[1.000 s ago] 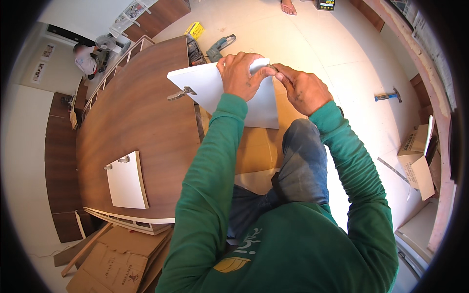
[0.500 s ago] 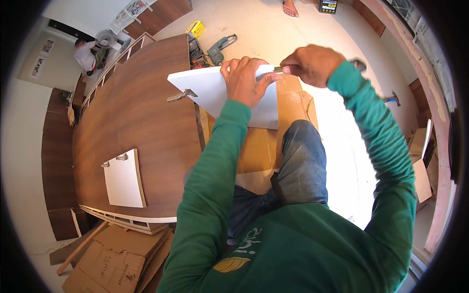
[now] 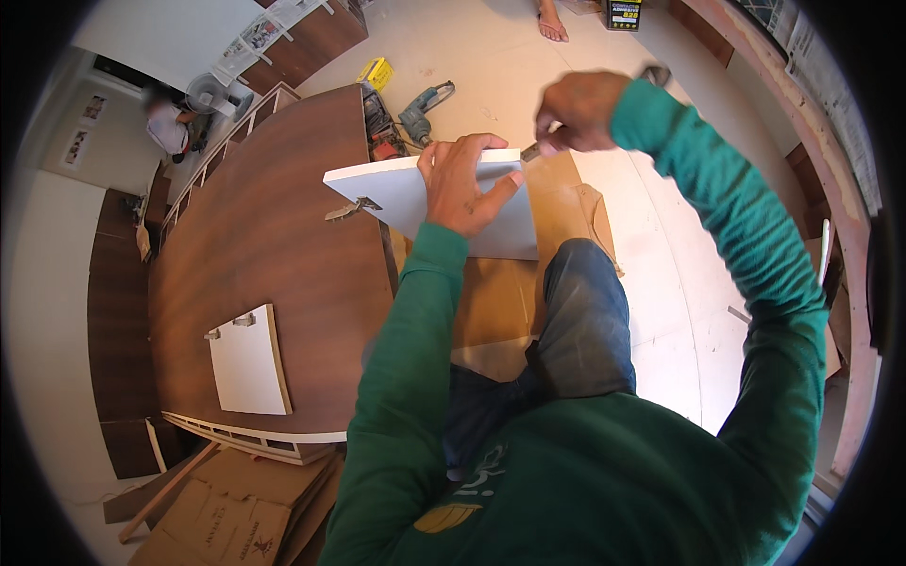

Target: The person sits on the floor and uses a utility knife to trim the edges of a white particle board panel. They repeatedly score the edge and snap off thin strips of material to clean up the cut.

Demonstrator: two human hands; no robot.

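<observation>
My left hand (image 3: 465, 189) grips a white board (image 3: 401, 193) near its far right corner. The fingers reach over the top edge and the thumb presses the face. The board is tilted up, and a metal hinge (image 3: 355, 208) is fixed near its left end. My right hand (image 3: 580, 111) is closed and somewhat blurred just beyond that corner. From it a narrow, flat metal piece (image 3: 530, 151) points at the board's right edge; its kind cannot be made out. A dark, shiny rounded object (image 3: 655, 75) shows behind the right cuff, partly hidden.
A large brown wood panel (image 3: 274, 245) lies to the left, bearing a smaller white board (image 3: 248, 363) with hinges. Beyond stand a green power drill (image 3: 415, 121), a toolbox (image 3: 380, 132) and a yellow box (image 3: 376, 74). Cardboard (image 3: 222, 505) lies at lower left. Another person (image 3: 168, 127) crouches far left; someone's foot (image 3: 553, 26) shows ahead.
My right hand has moved slightly up and left, with its forearm raised. The left hand keeps its hold on the board. The whole view has shifted a little.
</observation>
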